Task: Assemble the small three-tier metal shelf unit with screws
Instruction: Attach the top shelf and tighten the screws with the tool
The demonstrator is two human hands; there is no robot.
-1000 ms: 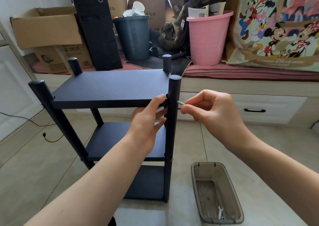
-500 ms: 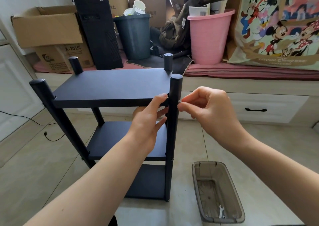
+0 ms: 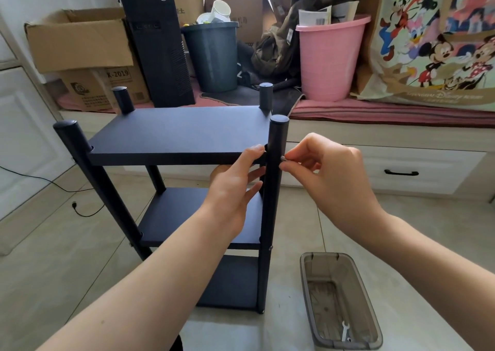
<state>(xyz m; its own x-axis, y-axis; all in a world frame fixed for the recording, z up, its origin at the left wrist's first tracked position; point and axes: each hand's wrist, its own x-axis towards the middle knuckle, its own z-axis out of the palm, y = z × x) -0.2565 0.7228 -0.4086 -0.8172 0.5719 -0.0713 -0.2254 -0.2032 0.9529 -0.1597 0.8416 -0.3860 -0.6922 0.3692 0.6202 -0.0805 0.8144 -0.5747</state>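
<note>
The small black three-tier metal shelf unit [image 3: 176, 133] stands upright on the tiled floor [image 3: 53, 257], right in front of you. It looks stiff and hard, and probably not very heavy. The smooth painted posts may slip in your fingers, so the flat edge of a shelf board is likely the best place to hold it.

The tiny silver screw [image 3: 282, 158] is hard and small. It is easy to drop, so pinch it by its head.

Your left hand [image 3: 233, 187] holds the near right corner of the top shelf. The thumb lies on the front edge and the fingers reach under the board, beside the near right round post [image 3: 276, 163].

Your right hand [image 3: 329, 173] pinches the screw between thumb and fingertip. The screw touches the right side of that post, level with the top shelf.

A clear grey plastic tray [image 3: 372, 321] sits on the floor near your right arm, with a little silver wrench [image 3: 344, 333] inside.
</note>
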